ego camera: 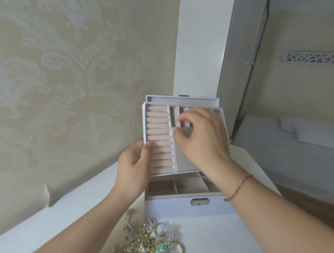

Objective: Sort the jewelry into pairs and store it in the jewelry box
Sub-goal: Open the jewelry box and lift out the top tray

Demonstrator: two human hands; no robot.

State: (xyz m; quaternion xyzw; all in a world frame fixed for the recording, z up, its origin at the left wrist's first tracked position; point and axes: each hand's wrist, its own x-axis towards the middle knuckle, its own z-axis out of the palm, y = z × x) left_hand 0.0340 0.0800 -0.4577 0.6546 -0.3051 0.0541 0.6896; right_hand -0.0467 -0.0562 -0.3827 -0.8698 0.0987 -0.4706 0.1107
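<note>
In the head view, the white jewelry box [188, 204] is standing open on the white counter [221, 242], with its lower drawer [179, 187] pulled out toward the person. The left hand [132, 169] is gripping the left edge of the upper tray [159, 139], thumb lying on the pink ring rolls [159, 127]. The right hand [201, 135] is reaching over the tray's small compartments, its fingers [181, 121] curled together; I cannot tell if they are pinching anything. The jewelry pile [151, 245] is lying on the counter, near the box front.
</note>
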